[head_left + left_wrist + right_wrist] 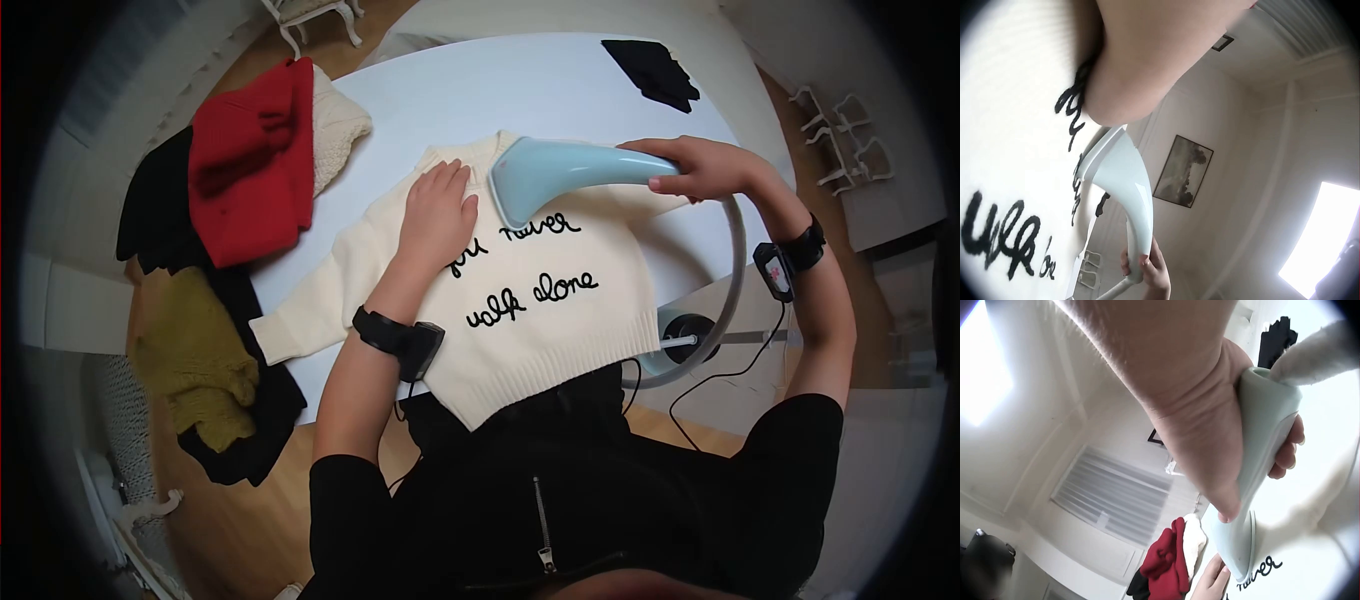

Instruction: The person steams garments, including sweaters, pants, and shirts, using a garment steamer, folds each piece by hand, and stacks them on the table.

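A cream knit sweater point(560, 330) with black lettering lies spread out on a white board point(400, 90), its hem toward the person. My right hand point(705, 166) grips the handle of a light blue garment steamer point(570, 170), fingers wrapped round it in the right wrist view. The wide head of the steamer is at the sweater's upper chest, just below the collar, and covers part of the knit there. Flat on the sweater beside that head rests my left hand point(438, 215), fingers pointing to the neckline and covering the start of the upper lettering line.
A grey hose point(738, 250) loops down from the steamer handle at the right. Along the board's left side lie a red garment point(255, 160), a black one point(160, 200) and an olive knit point(195, 345). A folded black piece point(650, 75) sits at the far right corner.
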Available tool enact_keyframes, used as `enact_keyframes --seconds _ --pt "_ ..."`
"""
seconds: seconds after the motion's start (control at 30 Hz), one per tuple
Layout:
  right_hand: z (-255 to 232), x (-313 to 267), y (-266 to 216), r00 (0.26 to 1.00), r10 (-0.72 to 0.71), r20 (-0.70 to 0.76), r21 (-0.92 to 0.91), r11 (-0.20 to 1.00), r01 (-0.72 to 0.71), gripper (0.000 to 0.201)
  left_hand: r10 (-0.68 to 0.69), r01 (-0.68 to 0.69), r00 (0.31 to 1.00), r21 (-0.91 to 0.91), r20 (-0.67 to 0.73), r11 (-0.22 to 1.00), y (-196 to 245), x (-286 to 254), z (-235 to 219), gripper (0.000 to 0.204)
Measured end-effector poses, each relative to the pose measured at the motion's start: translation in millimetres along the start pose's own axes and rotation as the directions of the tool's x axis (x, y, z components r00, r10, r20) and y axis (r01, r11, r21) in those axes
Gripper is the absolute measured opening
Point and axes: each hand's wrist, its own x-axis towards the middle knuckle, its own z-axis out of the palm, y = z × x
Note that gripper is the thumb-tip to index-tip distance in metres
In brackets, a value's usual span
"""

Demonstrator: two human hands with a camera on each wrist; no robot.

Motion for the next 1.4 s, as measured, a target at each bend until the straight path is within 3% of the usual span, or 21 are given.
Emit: enact_keyframes --seconds 0.27,0.43,0.6,0.67,0.77,0.8,0.83,0.87,0.93,0.97,1.1,1.17,1.27,1.33,1.4 --pt "-11 -69 75 0.971 0.24 0.003 0.164 0.958 -0.237 0.06 -0.076 0.049 0.989 0.201 0.128 0.978 11 -1 -6 0.061" --pt "-18 -103 121 0.947 0.32 -0.022 0.249 0.919 -0.305 0.059 -0.094 0.055 0.984 0.243 0.153 0.969 11 0 -4 0.062" --pt "-20 -141 199 0.915 0.404 -0.003 0.281 0.878 -0.387 0.06 -0.105 0.053 0.981 0.296 0.161 0.954 13 0 -4 0.063" --pt "-22 -160 217 0.925 0.381 0.006 0.305 0.88 -0.364 0.059 -0.122 0.066 0.98 0.317 0.159 0.946 14 -1 -2 0.063" --pt "-22 -182 231 0.901 0.433 -0.021 0.393 0.833 -0.391 0.056 -0.14 0.079 0.978 0.339 0.157 0.937 14 0 -1 0.065" --pt "-18 -187 231 0.826 0.543 -0.151 0.417 0.793 -0.445 0.054 -0.147 0.085 0.976 0.344 0.16 0.935 15 1 -2 0.065" --pt "-15 -188 225 0.722 0.635 -0.275 0.45 0.749 -0.486 0.053 -0.154 0.09 0.975 0.35 0.161 0.932 16 1 -1 0.065" --pt "-12 -188 218 0.729 0.626 -0.277 0.44 0.757 -0.484 0.053 -0.167 0.104 0.974 0.351 0.154 0.931 15 1 0 0.065" --pt "3 -188 194 0.61 0.664 -0.433 0.503 0.739 -0.448 0.053 -0.165 0.108 0.977 0.36 0.131 0.927 16 0 2 0.066" --pt "9 -190 200 0.643 0.62 -0.449 0.487 0.774 -0.405 0.052 -0.166 0.112 0.979 0.366 0.119 0.924 17 0 3 0.066" --pt "40 -170 130 0.621 0.558 -0.55 0.512 0.813 -0.277 0.053 -0.158 0.122 0.985 0.363 0.071 0.924 15 -3 8 0.067" --pt "47 -155 80 0.7 0.457 -0.549 0.506 0.848 -0.157 0.054 -0.146 0.115 0.988 0.364 0.059 0.924 14 -4 11 0.067" --pt "48 -110 22 0.836 0.272 -0.477 0.333 0.936 -0.115 0.055 -0.118 0.079 0.989 0.363 0.087 0.928 13 -6 6 0.064" --pt "61 -79 -12 0.866 0.206 -0.456 0.305 0.95 -0.065 0.059 -0.05 0.018 0.995 0.346 0.084 0.938 6 -12 -7 0.06" --pt "68 -54 -33 0.917 0.168 -0.362 0.217 0.972 -0.092 0.06 0.014 -0.053 0.982 0.205 0.187 0.977 -2 -19 -25 0.055"
